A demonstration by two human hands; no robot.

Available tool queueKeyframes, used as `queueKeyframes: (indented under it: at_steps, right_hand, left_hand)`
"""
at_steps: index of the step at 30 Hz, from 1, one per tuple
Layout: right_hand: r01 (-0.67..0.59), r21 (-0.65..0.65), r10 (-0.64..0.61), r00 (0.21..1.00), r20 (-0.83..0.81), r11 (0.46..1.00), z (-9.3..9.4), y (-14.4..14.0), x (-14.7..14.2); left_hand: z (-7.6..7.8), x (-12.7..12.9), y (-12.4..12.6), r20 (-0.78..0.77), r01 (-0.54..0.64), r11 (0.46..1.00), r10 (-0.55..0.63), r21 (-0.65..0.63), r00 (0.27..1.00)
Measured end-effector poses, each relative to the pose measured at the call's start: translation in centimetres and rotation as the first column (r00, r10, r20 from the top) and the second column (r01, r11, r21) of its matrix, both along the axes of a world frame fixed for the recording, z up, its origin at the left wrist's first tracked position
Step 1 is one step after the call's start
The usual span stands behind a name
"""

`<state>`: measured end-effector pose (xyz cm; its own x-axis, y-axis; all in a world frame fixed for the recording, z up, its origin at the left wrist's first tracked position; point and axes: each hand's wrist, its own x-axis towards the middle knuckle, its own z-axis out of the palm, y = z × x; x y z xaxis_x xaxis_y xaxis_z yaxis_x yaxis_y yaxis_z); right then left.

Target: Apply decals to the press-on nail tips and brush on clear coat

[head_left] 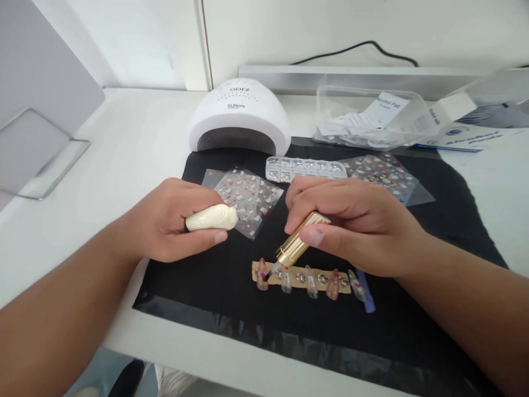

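Observation:
My left hand [176, 220] grips a cream-coloured nail polish bottle [211, 217], tipped sideways with its clear neck uncapped. Between the fingers of my right hand [351, 220] is a gold nail polish brush cap [295, 245], slanting down to the left. Its brush tip reaches the leftmost press-on nail [262, 274], which is pinkish with a small bright pink mark. Several press-on nails sit in a row along a tan strip [291, 275] with round metal pieces. At the right end, a clear nail [356, 285] lies by a blue-purple stick [368, 300].
A white nail lamp [239, 118] stands at the back of the black mat [198, 286]. Sticker sheets [248, 198] and a clear compartment case [306, 168] lie behind my hands. A plastic tub [372, 138] of alcohol pads is at back right; a wire frame [78, 160] is at left.

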<state>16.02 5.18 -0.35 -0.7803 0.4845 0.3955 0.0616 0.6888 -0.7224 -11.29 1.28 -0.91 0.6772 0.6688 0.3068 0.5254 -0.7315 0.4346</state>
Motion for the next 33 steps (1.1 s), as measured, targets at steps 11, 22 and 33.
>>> queueKeyframes:
  at_steps: [11, 22, 33]
  right_hand:
    - [-0.036, 0.022, 0.036, 0.999, 0.030, 0.999, 0.09, -0.07, -0.19]
    - [-0.051, -0.044, 0.050, 0.998, -0.032, 0.998, -0.14, -0.06, -0.25]
    - [-0.013, -0.144, 0.003, 0.998, -0.069, 0.989, -0.48, 0.40, 0.09]
  left_hand:
    - [-0.17, -0.02, -0.15, 0.021, -0.022, 1.000, 0.022, -0.018, 1.000]
    - [-0.35, -0.06, -0.17, 0.025, -0.036, 0.999, 0.036, -0.028, 0.999]
    - [-0.16, 0.25, -0.22, 0.030, 0.024, 0.999, -0.023, -0.039, 0.999]
